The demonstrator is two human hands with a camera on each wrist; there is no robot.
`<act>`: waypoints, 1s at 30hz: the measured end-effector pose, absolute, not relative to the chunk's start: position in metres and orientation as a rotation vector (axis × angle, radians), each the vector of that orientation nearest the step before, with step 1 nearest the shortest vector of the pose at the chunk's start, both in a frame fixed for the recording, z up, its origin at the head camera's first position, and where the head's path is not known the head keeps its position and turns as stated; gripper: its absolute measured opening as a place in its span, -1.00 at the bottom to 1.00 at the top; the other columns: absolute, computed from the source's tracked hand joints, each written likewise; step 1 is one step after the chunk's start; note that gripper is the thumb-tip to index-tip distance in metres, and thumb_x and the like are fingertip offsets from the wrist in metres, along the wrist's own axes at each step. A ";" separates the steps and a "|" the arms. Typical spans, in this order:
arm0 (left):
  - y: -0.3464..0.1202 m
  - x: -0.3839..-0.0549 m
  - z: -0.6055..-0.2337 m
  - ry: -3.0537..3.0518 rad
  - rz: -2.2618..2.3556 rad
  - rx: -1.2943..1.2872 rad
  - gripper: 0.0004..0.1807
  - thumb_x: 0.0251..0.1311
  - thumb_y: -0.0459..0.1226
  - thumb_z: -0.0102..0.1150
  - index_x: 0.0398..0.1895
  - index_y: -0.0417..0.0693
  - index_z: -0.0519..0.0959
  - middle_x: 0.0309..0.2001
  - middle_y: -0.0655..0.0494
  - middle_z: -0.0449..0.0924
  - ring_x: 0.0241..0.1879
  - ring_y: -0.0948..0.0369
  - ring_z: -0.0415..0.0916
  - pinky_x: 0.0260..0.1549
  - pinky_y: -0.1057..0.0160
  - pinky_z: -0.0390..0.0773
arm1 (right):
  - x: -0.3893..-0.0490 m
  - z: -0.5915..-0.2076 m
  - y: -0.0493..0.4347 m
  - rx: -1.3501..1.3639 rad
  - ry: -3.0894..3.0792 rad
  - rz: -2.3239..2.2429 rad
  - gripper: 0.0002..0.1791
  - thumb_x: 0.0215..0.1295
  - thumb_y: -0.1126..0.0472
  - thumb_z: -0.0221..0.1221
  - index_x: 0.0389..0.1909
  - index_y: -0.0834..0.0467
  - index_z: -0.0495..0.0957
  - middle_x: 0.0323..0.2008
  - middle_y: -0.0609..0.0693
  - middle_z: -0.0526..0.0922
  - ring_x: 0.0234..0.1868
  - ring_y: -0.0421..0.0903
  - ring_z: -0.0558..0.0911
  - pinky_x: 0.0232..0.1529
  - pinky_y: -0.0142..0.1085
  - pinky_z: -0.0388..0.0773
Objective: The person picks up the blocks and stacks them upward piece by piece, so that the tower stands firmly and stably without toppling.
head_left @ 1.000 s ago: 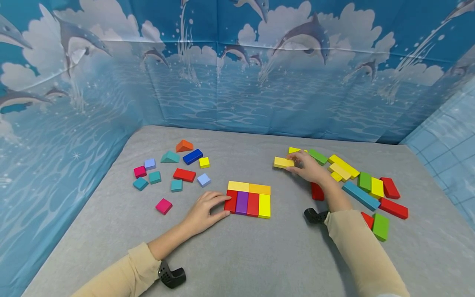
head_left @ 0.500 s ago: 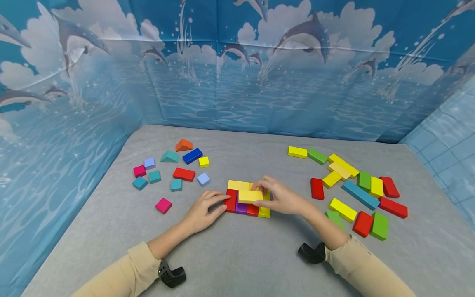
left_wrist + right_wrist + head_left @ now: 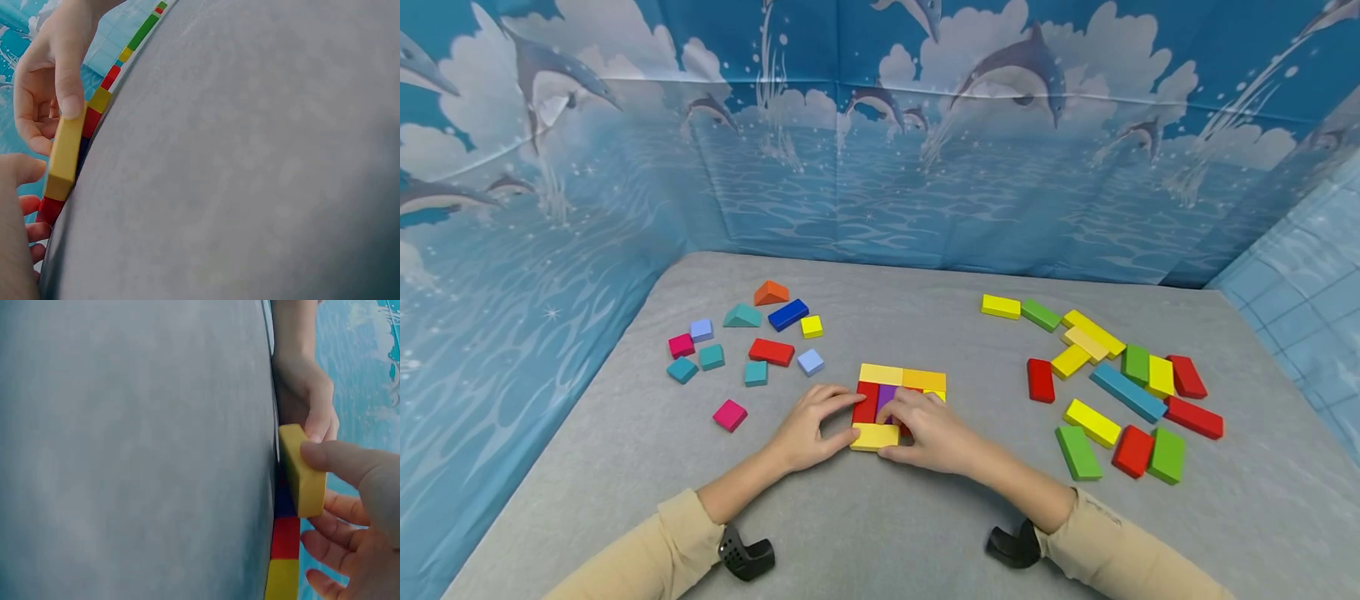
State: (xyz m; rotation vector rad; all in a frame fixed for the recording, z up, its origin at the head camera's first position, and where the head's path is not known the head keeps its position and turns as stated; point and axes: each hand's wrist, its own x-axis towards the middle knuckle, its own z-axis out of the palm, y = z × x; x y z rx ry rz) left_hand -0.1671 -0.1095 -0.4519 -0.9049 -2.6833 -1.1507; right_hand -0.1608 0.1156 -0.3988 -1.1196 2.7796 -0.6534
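My right hand (image 3: 931,431) pinches a light yellow rectangular block (image 3: 872,438) by its right end, at the near left of a flat block arrangement. The right wrist view shows the thumb against this yellow block (image 3: 310,487). My left hand (image 3: 805,427) rests at the arrangement's left side. Its fingers touch the left red block (image 3: 864,405), and its thumb lies by the yellow block's left end. Beside that red block stands a purple block (image 3: 886,392). A pale yellow block (image 3: 881,374) and an orange-yellow block (image 3: 925,380) line the back. My right hand partly hides the other blocks.
Left on the grey tabletop (image 3: 700,467) lie several small blocks, among them a red block (image 3: 772,352) and a magenta cube (image 3: 730,415). Several longer blocks are spread at the right, including a blue one (image 3: 1128,393). A dolphin-print cloth (image 3: 880,208) hangs behind.
My right hand has carried the light yellow block from the back right, over the arrangement, to its near left edge. My left hand has stayed in place.
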 end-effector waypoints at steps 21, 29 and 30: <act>-0.109 -0.166 -0.450 -2.649 -1.107 -0.922 -0.50 0.00 -0.18 0.26 0.09 -0.03 0.51 0.00 0.04 0.46 0.05 0.13 0.31 0.00 -0.03 0.39 | -0.162 -0.409 0.113 -1.168 2.840 -0.652 -0.55 -0.15 0.00 0.42 -0.29 0.08 0.46 -0.40 -0.13 0.40 -0.31 -0.23 0.35 -0.26 -0.30 0.30; -0.109 -0.166 -0.451 -2.678 -1.115 -0.915 -0.49 0.01 -0.16 0.25 0.11 -0.02 0.50 0.02 0.04 0.45 0.07 0.13 0.30 0.01 -0.03 0.39 | -0.176 -0.401 0.123 -1.118 2.718 -0.824 -0.54 -0.10 -0.02 0.40 -0.23 0.10 0.46 -0.39 -0.11 0.43 -0.30 -0.21 0.40 -0.25 -0.31 0.34; -0.109 -0.166 -0.451 -2.685 -1.116 -0.911 -0.48 0.01 -0.16 0.25 0.11 -0.02 0.49 0.03 0.05 0.45 0.07 0.14 0.30 0.02 -0.02 0.38 | -0.182 -0.398 0.128 -1.096 2.692 -0.888 -0.55 -0.07 0.01 0.38 -0.21 0.12 0.46 -0.36 -0.07 0.46 -0.28 -0.18 0.42 -0.24 -0.28 0.38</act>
